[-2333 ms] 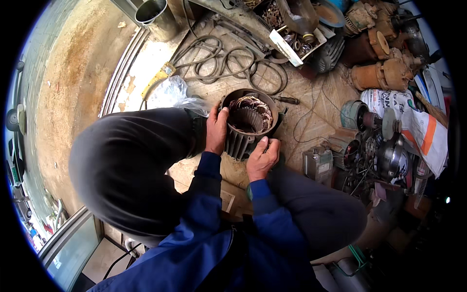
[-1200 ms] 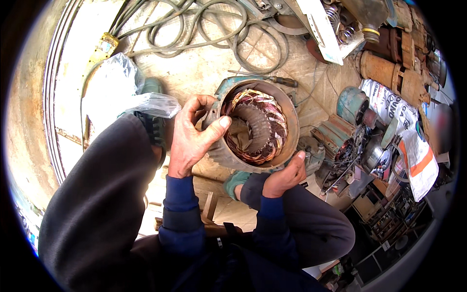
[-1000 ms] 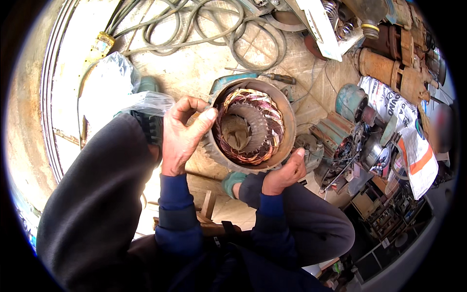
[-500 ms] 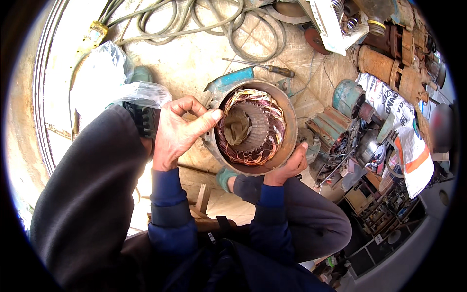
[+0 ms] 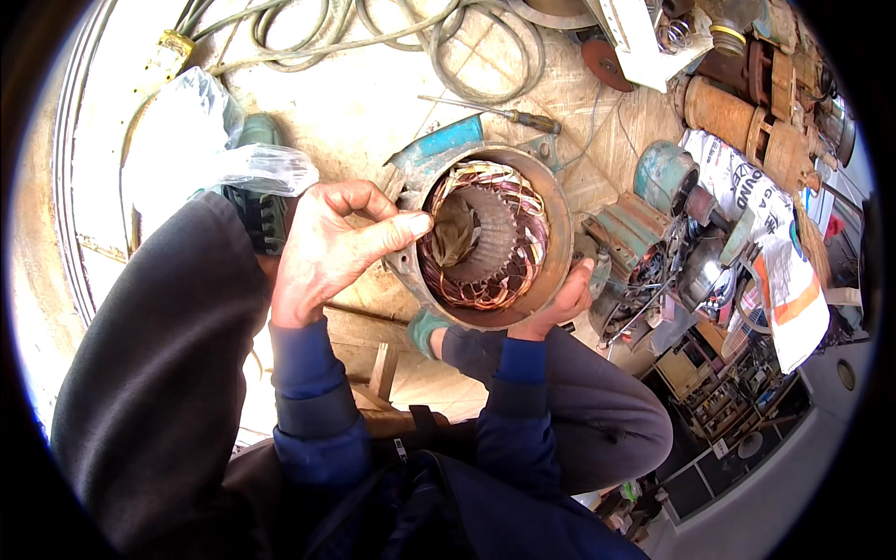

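A round motor stator housing (image 5: 556, 210) faces up in front of me, with a ring of reddish and pale copper windings (image 5: 528, 201) inside its rim. In its bore lies a crumpled olive-brown piece (image 5: 454, 231), cloth or paper. My right hand (image 5: 562, 303) grips the housing's lower right side. At the left rim, my left hand (image 5: 350, 233) is closed in a pinch, thumb tip over the edge beside the windings. Whatever sits between thumb and forefinger is too small or hidden to make out. Behind the housing lies a blue curved metal piece (image 5: 439, 142).
A screwdriver (image 5: 523, 119) and a coiled cable (image 5: 485, 93) lie on the floor beyond. Clear plastic bags (image 5: 266, 171) are by my left foot. On the right are motor parts (image 5: 667, 175), a printed white sack (image 5: 793, 308) and a rusty cylinder (image 5: 717, 112).
My left hand has slid slightly down along the housing's left rim, still pinched. The right hand keeps its hold. The whole view has shifted a little.
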A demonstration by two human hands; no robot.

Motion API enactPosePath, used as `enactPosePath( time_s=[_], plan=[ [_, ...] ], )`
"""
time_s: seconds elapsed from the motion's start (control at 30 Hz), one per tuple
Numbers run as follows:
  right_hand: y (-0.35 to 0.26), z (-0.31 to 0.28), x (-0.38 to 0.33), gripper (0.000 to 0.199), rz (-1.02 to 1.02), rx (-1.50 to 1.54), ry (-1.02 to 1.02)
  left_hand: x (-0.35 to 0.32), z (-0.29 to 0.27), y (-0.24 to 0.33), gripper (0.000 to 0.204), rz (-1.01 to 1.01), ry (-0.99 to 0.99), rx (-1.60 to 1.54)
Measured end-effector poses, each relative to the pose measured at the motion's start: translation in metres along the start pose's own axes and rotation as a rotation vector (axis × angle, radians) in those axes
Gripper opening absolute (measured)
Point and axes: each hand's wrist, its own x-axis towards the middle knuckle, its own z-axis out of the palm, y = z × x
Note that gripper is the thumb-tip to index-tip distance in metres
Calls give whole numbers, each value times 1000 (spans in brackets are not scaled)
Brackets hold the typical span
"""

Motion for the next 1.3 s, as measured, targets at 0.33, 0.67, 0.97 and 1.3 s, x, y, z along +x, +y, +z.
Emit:
enactPosePath(
  time_s=[0.33, 0.67, 0.97, 1.3],
  plan=[
    [18, -9, 7, 52, 52, 105, -53, -7, -3, 4, 25, -77, -79, 77],
    [-13, -2, 4, 50, -147, -139, -126, -11, -17, -5, 35, -153, -52, 279],
    [-16, -1, 10, 53, -137, -142, -204, 6, 9, -13, 75, 291, 254, 516],
    [-47, 14, 18, 47, -146, -133, -315, 12, 17, -30, 85, 172, 97, 87]
  ],
)
